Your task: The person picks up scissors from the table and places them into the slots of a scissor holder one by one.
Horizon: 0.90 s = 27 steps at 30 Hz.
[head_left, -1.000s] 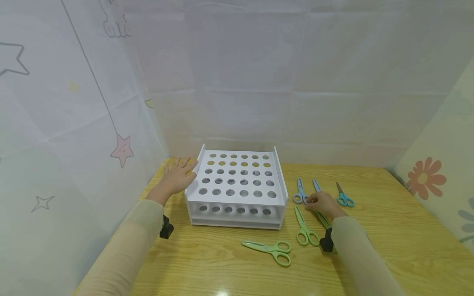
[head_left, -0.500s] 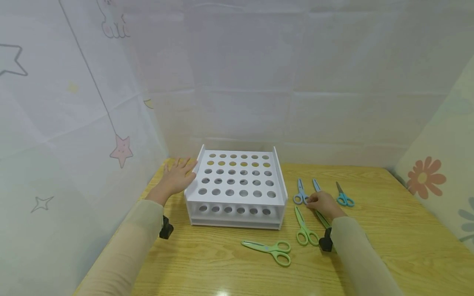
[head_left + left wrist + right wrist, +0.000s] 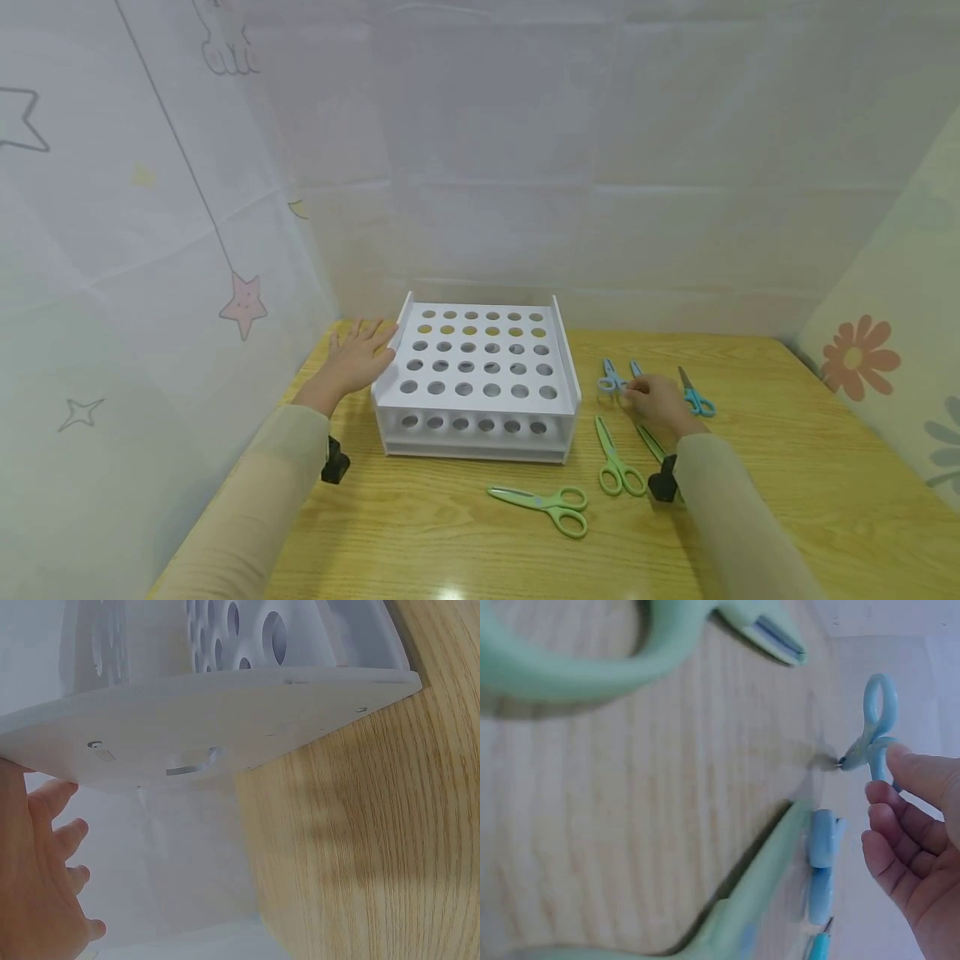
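Note:
My right hand (image 3: 662, 400) pinches one handle of a pair of light blue scissors (image 3: 611, 380) between thumb and fingers. In the right wrist view the scissors (image 3: 859, 752) stand tilted, handle rings up, the blade end pointing at the table. A second pair of blue scissors (image 3: 636, 368) lies beside the hand, its handles hidden behind it in the head view. At the left, my left hand (image 3: 352, 358) rests with fingers spread against the top of the side panel of a white rack (image 3: 480, 402) with rows of round holes.
Teal-handled scissors (image 3: 693, 395) lie right of my right hand. Green scissors (image 3: 613, 460) lie nearer, with another green pair (image 3: 651, 442) partly under my right wrist. A third green pair (image 3: 542, 502) lies in front of the rack. Printed cloth walls enclose the wooden table (image 3: 420, 533).
My right hand has risen slightly, tilting the light blue scissors up by the handle from where they lay flat. The left hand stays on the rack.

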Each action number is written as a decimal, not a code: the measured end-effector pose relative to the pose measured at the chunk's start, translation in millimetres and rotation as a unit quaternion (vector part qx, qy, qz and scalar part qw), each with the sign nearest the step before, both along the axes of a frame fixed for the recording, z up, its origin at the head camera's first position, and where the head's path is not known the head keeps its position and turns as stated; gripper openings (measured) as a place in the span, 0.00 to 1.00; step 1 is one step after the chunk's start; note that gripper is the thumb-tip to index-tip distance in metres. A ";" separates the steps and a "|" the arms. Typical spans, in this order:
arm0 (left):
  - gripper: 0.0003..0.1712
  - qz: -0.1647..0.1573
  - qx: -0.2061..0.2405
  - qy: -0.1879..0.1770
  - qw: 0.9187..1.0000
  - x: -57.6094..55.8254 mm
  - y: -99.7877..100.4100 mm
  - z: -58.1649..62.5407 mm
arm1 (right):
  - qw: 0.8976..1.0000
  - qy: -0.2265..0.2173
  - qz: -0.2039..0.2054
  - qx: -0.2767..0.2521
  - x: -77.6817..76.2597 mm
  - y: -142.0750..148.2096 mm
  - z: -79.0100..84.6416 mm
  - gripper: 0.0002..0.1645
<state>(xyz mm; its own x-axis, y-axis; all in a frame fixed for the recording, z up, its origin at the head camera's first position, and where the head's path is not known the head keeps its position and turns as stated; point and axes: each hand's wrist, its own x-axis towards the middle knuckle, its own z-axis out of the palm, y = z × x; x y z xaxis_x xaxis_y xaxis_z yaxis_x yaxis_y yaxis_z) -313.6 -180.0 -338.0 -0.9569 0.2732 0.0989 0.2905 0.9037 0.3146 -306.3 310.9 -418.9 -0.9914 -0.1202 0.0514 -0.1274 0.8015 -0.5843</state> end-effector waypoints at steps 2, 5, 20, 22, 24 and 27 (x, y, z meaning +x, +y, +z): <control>0.31 -0.001 -0.001 0.002 1.000 -0.1 0.1 0.3 | 1.000 0.020 0.001 0.001 -0.1 -0.5 4.4 0.12; 0.31 0.002 -0.002 -0.002 1.000 0.0 0.3 0.5 | 0.999 0.048 -0.001 0.002 -0.3 -1.4 11.7 0.12; 0.31 0.003 0.002 -0.012 1.000 4.6 0.7 3.7 | 0.995 0.095 -0.010 -0.012 -2.4 -8.1 53.7 0.15; 0.31 0.002 0.003 -0.011 1.000 5.2 0.8 4.3 | 0.995 0.103 -0.005 -0.010 -3.3 -8.2 58.7 0.15; 0.31 0.002 0.004 -0.011 1.000 5.9 1.0 5.0 | 0.993 0.115 -0.002 -0.010 -4.2 -8.4 63.5 0.14; 0.31 0.001 0.005 -0.010 1.000 6.6 0.9 5.6 | 0.990 0.139 0.002 -0.012 -5.0 -9.2 71.2 0.12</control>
<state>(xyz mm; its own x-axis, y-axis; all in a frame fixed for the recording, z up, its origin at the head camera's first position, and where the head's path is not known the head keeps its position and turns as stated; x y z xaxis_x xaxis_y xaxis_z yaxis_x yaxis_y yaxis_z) -307.0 -179.1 -332.4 -0.9596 0.2694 0.0814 0.2811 0.9015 0.3292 -311.3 301.7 -347.7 -0.9381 -0.1200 0.3248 -0.2894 0.7867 -0.5452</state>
